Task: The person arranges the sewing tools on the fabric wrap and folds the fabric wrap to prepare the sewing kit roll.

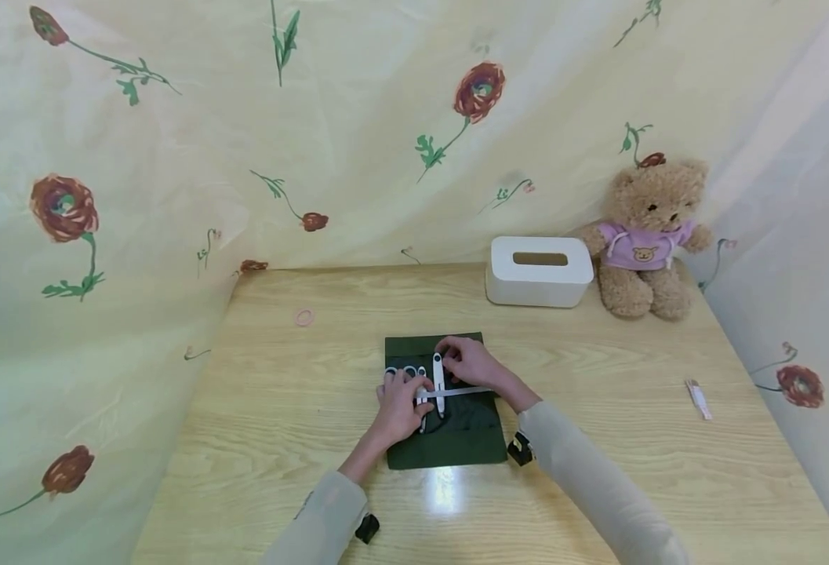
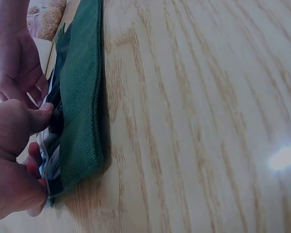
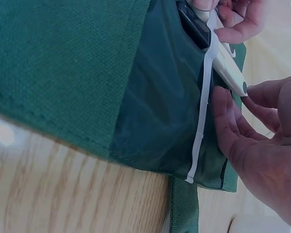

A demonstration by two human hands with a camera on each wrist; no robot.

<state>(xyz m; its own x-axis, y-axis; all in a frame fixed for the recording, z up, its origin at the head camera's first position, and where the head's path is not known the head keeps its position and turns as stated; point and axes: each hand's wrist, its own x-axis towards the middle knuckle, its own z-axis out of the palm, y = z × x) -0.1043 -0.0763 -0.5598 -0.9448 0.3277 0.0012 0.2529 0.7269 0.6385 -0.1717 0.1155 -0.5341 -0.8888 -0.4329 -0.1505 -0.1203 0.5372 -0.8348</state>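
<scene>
A dark green fabric pouch [image 1: 456, 435] lies flat in the middle of the wooden table [image 1: 280, 408]. Several white tools with loop ends sit in its clear pocket [image 3: 160, 111]. A thin white strip [image 3: 202, 97] runs across the pouch. My left hand [image 1: 401, 402] pinches the strip's end at the pouch's left side, with the thumb [image 2: 39, 118] against the pouch edge [image 2: 80, 97]. My right hand [image 1: 470, 361] pinches the tip of a white stick-like tool [image 3: 228, 68] that crosses the strip [image 1: 467, 390]. The left fingers [image 3: 235, 24] curl over the tool's other end.
A white tissue box [image 1: 539, 271] and a teddy bear [image 1: 647, 239] in a purple top stand at the back right. A pink rubber ring [image 1: 304, 317] lies at the back left, a small white packet [image 1: 698, 399] at the right. Floral cloth walls surround the table.
</scene>
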